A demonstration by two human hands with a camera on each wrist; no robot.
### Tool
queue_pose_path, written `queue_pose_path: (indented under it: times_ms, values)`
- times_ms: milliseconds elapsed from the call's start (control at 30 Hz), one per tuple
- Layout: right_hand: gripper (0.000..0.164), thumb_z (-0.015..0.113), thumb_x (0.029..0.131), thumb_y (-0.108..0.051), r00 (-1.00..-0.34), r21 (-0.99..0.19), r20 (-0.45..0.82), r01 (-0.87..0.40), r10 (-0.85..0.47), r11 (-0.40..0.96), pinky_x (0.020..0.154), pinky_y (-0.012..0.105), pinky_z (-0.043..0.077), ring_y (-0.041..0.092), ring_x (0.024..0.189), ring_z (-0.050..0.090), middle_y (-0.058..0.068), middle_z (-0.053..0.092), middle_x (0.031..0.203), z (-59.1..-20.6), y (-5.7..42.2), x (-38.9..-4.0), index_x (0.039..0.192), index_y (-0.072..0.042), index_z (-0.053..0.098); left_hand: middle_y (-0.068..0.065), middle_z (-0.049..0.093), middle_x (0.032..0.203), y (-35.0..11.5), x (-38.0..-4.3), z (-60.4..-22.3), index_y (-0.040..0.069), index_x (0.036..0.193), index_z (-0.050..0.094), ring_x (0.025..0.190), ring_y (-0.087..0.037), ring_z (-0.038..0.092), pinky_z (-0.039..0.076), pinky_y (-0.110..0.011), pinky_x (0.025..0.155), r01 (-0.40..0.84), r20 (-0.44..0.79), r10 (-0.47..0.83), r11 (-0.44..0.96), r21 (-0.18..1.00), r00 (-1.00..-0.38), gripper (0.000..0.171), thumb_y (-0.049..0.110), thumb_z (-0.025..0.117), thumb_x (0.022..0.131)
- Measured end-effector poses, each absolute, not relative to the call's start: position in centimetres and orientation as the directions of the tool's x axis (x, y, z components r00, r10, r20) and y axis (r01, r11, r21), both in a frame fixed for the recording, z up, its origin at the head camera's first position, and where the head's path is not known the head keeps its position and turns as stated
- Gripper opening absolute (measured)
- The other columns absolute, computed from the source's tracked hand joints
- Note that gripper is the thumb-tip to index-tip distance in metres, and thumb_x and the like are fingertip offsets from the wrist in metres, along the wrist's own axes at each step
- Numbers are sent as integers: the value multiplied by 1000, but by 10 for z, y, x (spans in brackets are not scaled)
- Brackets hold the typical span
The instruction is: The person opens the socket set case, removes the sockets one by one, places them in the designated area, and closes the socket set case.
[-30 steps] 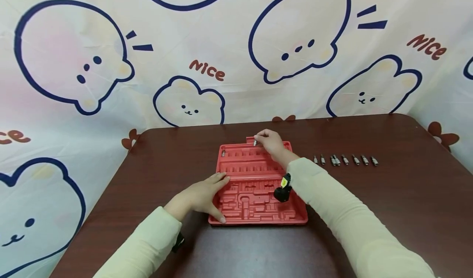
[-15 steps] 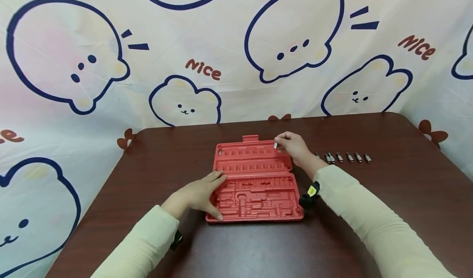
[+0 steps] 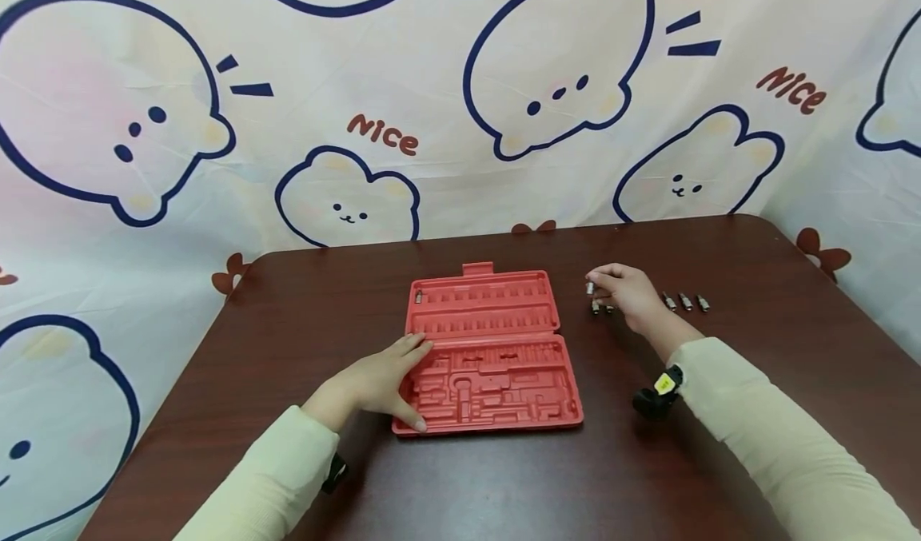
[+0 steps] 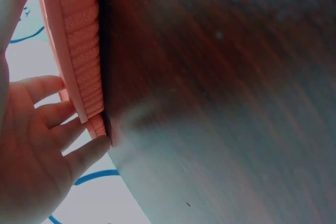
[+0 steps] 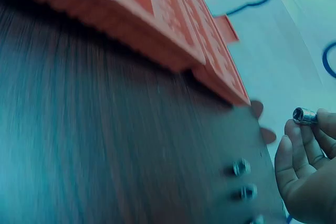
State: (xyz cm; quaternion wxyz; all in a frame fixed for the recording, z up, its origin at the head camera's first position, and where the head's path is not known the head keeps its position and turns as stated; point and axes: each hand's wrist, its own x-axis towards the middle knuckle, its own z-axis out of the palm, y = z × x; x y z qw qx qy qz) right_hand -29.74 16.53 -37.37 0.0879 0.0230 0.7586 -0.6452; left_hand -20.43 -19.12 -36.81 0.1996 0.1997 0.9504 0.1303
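A red plastic socket case [image 3: 492, 383] lies opened flat on the table, its lid side at the far end. One small metal socket [image 3: 419, 296] sits in the lid's far left slot. My left hand [image 3: 379, 377] rests on the case's left edge with fingers spread; in the left wrist view its fingertips touch the case's ribbed side. To the right of the case, my right hand [image 3: 627, 295] pinches a shiny socket [image 5: 305, 116] between thumb and fingers, over the row of loose sockets. Part of that row is hidden behind the hand.
Several loose sockets [image 3: 686, 302] stand in a row on the dark brown table [image 3: 489, 485], right of the case. A cartoon-printed cloth [image 3: 446, 189] hangs behind the table's far edge.
My right hand has moved right, from over the case's lid to above the loose sockets, still pinching the socket. My left hand keeps its place on the case. The head view has turned slightly right.
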Motion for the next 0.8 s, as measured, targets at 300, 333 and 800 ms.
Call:
queue_pose_path:
  times_ms: [300,333,800]
  values:
    - [11,53,86,-25,-989,-984,-147,145,-8,105,66,23,46,6,67,53,-8,54,76,-383,218,-285,88,-14,57,-5,13,143,-191,-204,-369,15,138,23,129,-22,10,28,-46,93,316,-333,423,890,329,-843,112,56,74,47]
    - [9,54,86,-24,-990,-985,-141,140,3,98,64,22,46,5,66,53,-8,55,75,-383,225,-284,84,-17,58,-5,13,143,-191,-204,-368,14,138,23,129,-22,10,28,-46,93,316,-332,423,889,331,-843,112,56,74,47]
    - [9,54,85,-28,-972,-962,-153,187,177,197,60,19,45,2,64,52,-15,54,70,-390,289,-283,78,-25,57,-3,12,143,-191,-204,-370,16,138,22,129,-21,9,29,-45,93,307,-331,420,888,342,-845,112,55,74,47]
